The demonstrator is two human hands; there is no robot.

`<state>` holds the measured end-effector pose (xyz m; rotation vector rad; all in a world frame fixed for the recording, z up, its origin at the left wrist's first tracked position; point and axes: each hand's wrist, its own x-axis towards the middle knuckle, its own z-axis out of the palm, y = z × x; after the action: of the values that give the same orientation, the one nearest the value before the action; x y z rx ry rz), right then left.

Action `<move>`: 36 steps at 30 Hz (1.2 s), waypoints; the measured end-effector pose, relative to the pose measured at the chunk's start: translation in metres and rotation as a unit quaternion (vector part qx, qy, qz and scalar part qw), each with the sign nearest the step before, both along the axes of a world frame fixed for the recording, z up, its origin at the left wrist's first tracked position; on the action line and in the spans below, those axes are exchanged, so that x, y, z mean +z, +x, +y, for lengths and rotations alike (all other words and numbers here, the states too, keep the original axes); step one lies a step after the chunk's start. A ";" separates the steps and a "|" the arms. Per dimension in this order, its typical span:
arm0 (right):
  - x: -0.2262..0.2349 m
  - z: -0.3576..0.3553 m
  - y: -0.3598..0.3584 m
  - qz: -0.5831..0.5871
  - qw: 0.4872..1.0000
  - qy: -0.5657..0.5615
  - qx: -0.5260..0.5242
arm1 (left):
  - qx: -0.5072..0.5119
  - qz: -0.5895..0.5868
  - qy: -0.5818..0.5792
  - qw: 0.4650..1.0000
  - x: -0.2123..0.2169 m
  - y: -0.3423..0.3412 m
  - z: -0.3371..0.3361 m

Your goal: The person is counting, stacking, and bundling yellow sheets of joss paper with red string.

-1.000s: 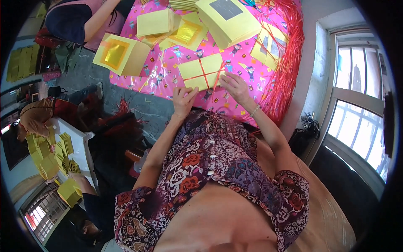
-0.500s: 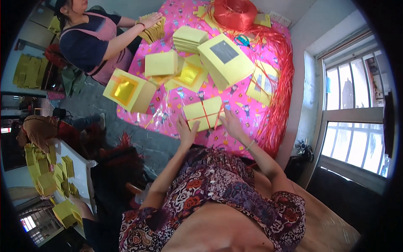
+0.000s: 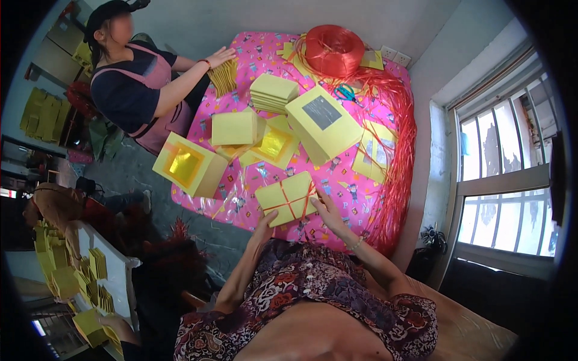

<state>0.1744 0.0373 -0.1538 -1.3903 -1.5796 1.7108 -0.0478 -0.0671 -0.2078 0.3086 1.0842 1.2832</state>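
Observation:
Near the table's front edge, I hold a yellow paper bundle [image 3: 277, 197] with red plastic string crossing over its top. My left hand [image 3: 262, 228] grips the bundle's lower left corner, thumb on top and fingers partly hidden beneath. At its right edge, my right hand [image 3: 328, 214] is closed on the bundle beside the red string. Beyond it lie a large yellow paper stack [image 3: 337, 135] with a grey square, a sheet with a gold foil square [image 3: 272, 144], and a smaller yellow stack [image 3: 232, 129].
A pink patterned cloth [image 3: 241, 204] covers the table. A red string coil [image 3: 335, 51] stands at the back, its strands [image 3: 400, 174] hanging along the right side. Teal scissors [image 3: 345, 92] lie near it. At the far left, a co-worker [image 3: 135, 90] handles a fanned paper stack [image 3: 224, 78].
The bundle has turned and tilted in my hands, its right end raised. My left hand has shifted to its lower left corner. The view has tipped slightly.

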 end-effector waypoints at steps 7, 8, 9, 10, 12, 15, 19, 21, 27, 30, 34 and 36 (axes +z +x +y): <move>0.114 0.053 -0.030 -0.043 0.971 0.234 0.000 | 0.050 0.002 0.100 0.994 0.065 -0.030 0.035; 0.133 0.065 -0.034 -0.070 0.965 0.251 0.022 | 0.054 -0.004 0.115 0.992 0.072 -0.035 0.046; 0.149 0.078 -0.040 -0.070 0.965 0.251 0.021 | 0.037 -0.009 0.138 0.990 0.079 -0.042 0.059; 0.163 0.092 -0.048 -0.076 0.960 0.269 0.018 | 0.035 -0.010 0.138 0.990 0.087 -0.045 0.075; 0.176 0.121 -0.059 -0.082 0.954 0.288 0.013 | 0.066 -0.043 0.119 0.990 0.103 -0.052 0.109; 0.175 0.144 -0.060 0.032 0.952 0.299 -0.050 | 0.093 -0.137 0.131 0.977 0.126 -0.051 0.154; 0.173 0.155 -0.039 0.080 0.945 0.287 -0.135 | 0.107 -0.143 0.108 0.978 0.158 -0.068 0.241; 0.150 0.145 -0.010 0.070 0.947 0.261 -0.174 | 0.092 -0.123 0.117 0.981 0.175 -0.074 0.293; 0.077 0.071 0.068 0.004 0.964 0.060 -0.257 | 0.191 -0.005 0.046 0.981 0.188 -0.080 0.439; 0.054 0.017 0.086 -0.006 0.945 0.004 -0.326 | 0.171 -0.013 0.051 0.984 0.176 -0.087 0.487; 0.042 -0.012 0.094 -0.023 0.905 -0.067 -0.419 | 0.166 -0.062 0.052 0.983 0.151 -0.070 0.533; 0.035 -0.035 0.099 -0.019 0.900 -0.103 -0.422 | 0.164 -0.028 0.028 0.986 0.134 -0.067 0.542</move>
<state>0.2730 0.0028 -0.1184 -1.8427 -0.6146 1.3059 -0.1146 0.4749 -0.0736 0.1371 1.0816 1.6084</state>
